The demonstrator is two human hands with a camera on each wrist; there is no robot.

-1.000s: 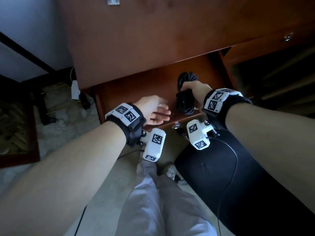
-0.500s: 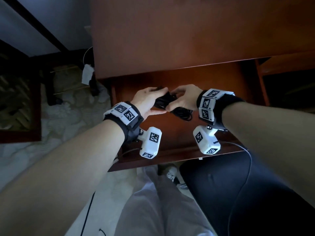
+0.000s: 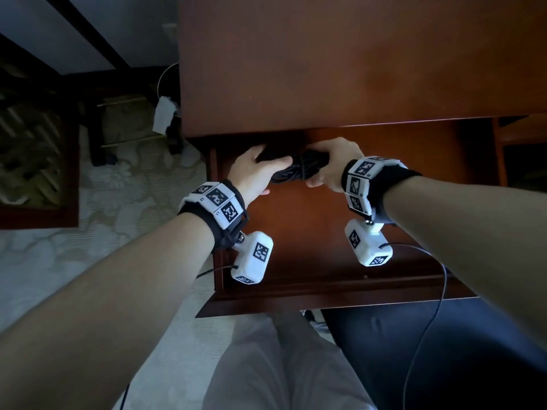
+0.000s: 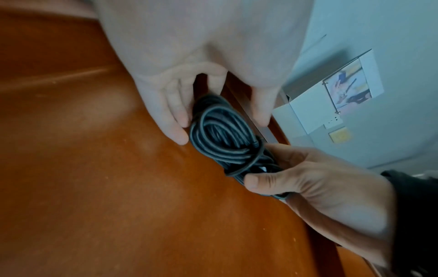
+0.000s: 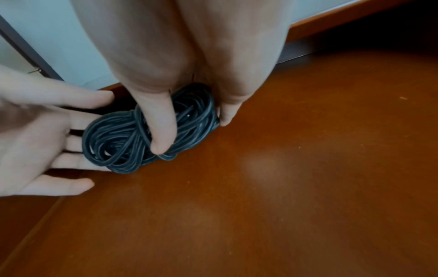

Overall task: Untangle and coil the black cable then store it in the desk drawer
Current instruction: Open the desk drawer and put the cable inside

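The black cable (image 3: 291, 171) is a bundled coil, wrapped round its middle. It lies low at the back of the open wooden drawer (image 3: 325, 287), just under the desk's edge. My right hand (image 3: 321, 173) grips its right half, thumb (image 5: 161, 131) over the loops and fingers behind. My left hand (image 3: 262, 173) has straight fingers (image 5: 71, 163) resting against the coil's left end, with the thumb on the far side. In the left wrist view the coil (image 4: 220, 135) touches the drawer floor (image 4: 94, 187).
The desk top (image 3: 355, 54) overhangs the drawer's back. A black chair seat (image 3: 458, 365) and my grey trouser leg (image 3: 281, 368) are below the drawer front. A thin wire (image 3: 438, 294) hangs from the right wrist camera. Dark furniture (image 3: 38, 173) stands on the patterned carpet at the left.
The right hand carried the coil from above the drawer front to its back and down. The left hand left the drawer front and came up against the coil's left end.
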